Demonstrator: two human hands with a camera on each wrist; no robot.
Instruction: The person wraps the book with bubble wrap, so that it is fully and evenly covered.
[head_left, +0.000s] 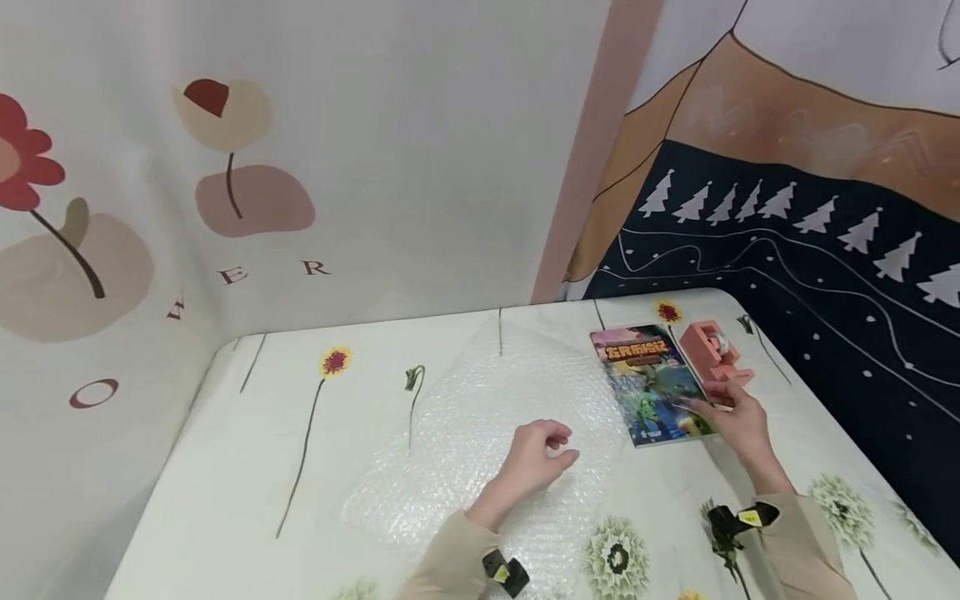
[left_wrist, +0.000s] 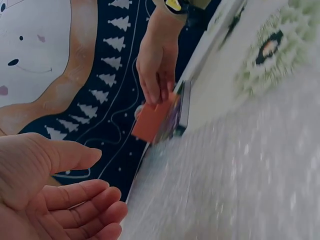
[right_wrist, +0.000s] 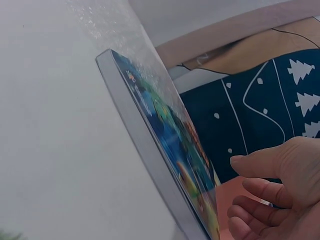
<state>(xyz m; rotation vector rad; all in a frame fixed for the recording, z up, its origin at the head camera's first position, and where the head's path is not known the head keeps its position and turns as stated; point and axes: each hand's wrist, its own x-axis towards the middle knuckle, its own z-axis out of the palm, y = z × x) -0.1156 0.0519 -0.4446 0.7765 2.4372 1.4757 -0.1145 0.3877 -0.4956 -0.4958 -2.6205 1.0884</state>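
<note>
A paperback-looking book (head_left: 651, 385) with a colourful illustrated cover lies flat at the right of the table, its thick pale page edge (right_wrist: 142, 145) visible in the right wrist view. Close to its right edge is my right hand (head_left: 738, 421), thumb and loosely bent fingers apart, with nothing seen in its grasp. Just beyond those fingers stands a coral-pink tape dispenser (head_left: 705, 350) holding a roll of tape. My left hand (head_left: 532, 457) hovers over a sheet of clear bubble wrap (head_left: 465, 433), fingers relaxed and holding nothing; its palm (left_wrist: 30, 195) shows in the left wrist view.
The bubble wrap spreads across the middle of the table and reaches the book's left side. A white flower-print cloth (head_left: 225, 467) covers the table. Behind it hangs a pale flower curtain (head_left: 420, 167), and a dark tree-patterned cloth (head_left: 825, 283) borders the right edge.
</note>
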